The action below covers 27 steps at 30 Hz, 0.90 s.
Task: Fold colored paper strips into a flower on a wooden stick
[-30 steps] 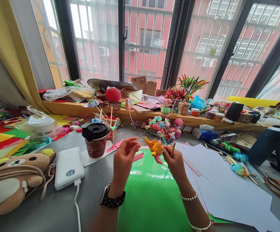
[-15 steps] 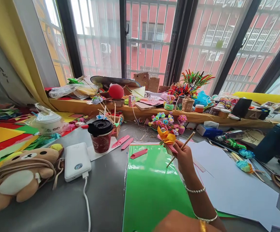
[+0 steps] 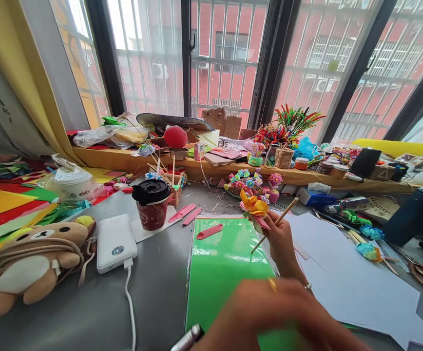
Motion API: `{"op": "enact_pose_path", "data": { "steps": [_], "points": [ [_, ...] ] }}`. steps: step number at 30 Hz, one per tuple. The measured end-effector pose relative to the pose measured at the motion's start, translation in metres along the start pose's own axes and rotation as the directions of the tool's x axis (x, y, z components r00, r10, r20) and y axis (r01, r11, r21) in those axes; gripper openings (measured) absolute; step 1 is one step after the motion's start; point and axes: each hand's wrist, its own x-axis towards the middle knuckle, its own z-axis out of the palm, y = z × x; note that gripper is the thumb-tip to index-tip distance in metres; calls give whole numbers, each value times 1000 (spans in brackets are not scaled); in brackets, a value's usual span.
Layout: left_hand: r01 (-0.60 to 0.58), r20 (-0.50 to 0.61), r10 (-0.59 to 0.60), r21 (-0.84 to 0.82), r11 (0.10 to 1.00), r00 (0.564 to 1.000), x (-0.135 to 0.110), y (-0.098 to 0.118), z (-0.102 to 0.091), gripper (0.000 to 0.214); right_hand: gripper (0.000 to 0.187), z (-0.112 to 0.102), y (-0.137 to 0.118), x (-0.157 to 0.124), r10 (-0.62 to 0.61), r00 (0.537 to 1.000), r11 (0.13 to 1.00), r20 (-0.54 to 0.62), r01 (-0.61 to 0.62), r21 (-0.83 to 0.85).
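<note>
My left hand (image 3: 279,239) is closed around an orange paper flower (image 3: 256,207) with pink folded paper at its base. A thin wooden stick (image 3: 288,207) passes slantwise through the same hand. Across the bottom, my right hand (image 3: 266,307) is smeared by motion, so its fingers do not show clearly. Its arm passes in front of my left forearm. Close to it on the left is a silver-and-black cylindrical object (image 3: 188,338), partly cut off by the frame. Beneath both hands lies a glossy green sheet (image 3: 215,273), with a folded pink paper strip (image 3: 209,232) on it.
A lidded coffee cup (image 3: 152,204), a white power bank (image 3: 116,243) with a cable and a plush bear (image 3: 32,268) stand to the left. White paper (image 3: 343,273) covers the right side. Behind are crafted flowers (image 3: 248,183) and a crowded windowsill (image 3: 219,170).
My right hand has come further into view from the bottom and now blurs over my left forearm. The silver-and-black object has appeared. My left hand with the flower has barely shifted.
</note>
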Motion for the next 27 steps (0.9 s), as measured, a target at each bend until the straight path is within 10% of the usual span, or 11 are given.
{"op": "enact_pose_path", "data": {
  "steps": [8,16,27],
  "points": [
    [5,-456,231,460,888,860,42,-85,-28,13,28,6,3,-6,-141,990,971,-21,134,-200],
    [-102,-350,371,595,797,860,46,-113,-28,35,28,10,1,-11,-98,993,947,59,112,-300],
    [-83,-372,539,762,642,755,52,-106,-33,11,35,13,1,-11,-132,954,914,271,222,-339]
  ]
}}
